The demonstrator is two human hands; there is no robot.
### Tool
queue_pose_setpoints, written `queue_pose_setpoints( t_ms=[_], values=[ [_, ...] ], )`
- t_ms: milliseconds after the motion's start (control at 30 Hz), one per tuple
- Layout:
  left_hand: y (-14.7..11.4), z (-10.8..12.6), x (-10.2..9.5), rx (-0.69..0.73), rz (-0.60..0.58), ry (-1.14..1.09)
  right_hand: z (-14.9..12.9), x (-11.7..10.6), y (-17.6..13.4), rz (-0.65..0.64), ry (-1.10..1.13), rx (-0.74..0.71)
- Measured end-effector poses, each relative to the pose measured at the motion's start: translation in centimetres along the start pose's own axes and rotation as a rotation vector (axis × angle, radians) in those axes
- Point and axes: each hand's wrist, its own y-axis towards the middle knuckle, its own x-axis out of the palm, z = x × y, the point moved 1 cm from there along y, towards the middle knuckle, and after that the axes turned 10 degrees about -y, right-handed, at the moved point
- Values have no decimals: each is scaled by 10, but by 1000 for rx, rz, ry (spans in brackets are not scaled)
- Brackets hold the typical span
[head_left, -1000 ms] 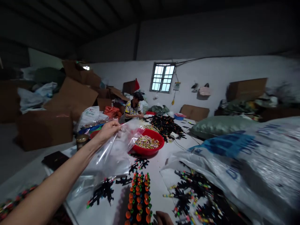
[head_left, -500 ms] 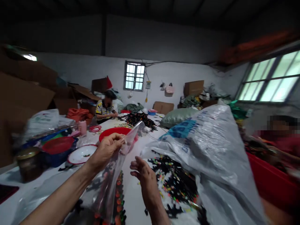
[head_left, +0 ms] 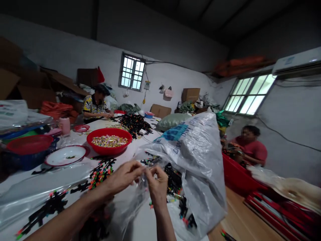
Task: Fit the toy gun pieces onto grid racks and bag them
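On the bench (head_left: 134, 144), a plate (head_left: 57, 157) lies left of a basin (head_left: 110, 151) with beads (head_left: 109, 141) in it — a heap of toy guns (head_left: 136, 125) behind, a sack (head_left: 200, 150) to the right. Before the basin, a bag (head_left: 135, 204) hangs below the left hand (head_left: 126, 175) and right hand (head_left: 158, 182).

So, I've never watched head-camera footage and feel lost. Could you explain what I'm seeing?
There is no machine here, only a person's bare hands. One camera, worn on that person's head, looks forward and down. The left hand and right hand are close together, pinching clear plastic. On the white table are a red basin of small colourful pieces, a red-rimmed white plate and, farther back, a heap of black gun-shaped pieces. A large pale sack lies right of the hands. Two other people work beyond: one in a patterned shirt, one in red.
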Motion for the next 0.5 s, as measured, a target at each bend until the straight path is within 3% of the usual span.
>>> queue_pose_setpoints(
  t_ms=[67,167,233,333,500],
  values=[
    [-5,-9,10,-99,-125,-163,-8,2,-8,-73,-126,-85],
    [-5,-16,4,-108,-165,-235,-11,-9,-23,-151,-193,-94],
    [0,-20,-8,-98,-137,-136,-2,-24,-34,-180,-184,-38],
    [7,-28,-16,-12,0,223,22,-42,-49,-151,-186,126],
    [1,-32,32,76,-158,463,54,-33,-54,-208,-43,332]
  ],
)
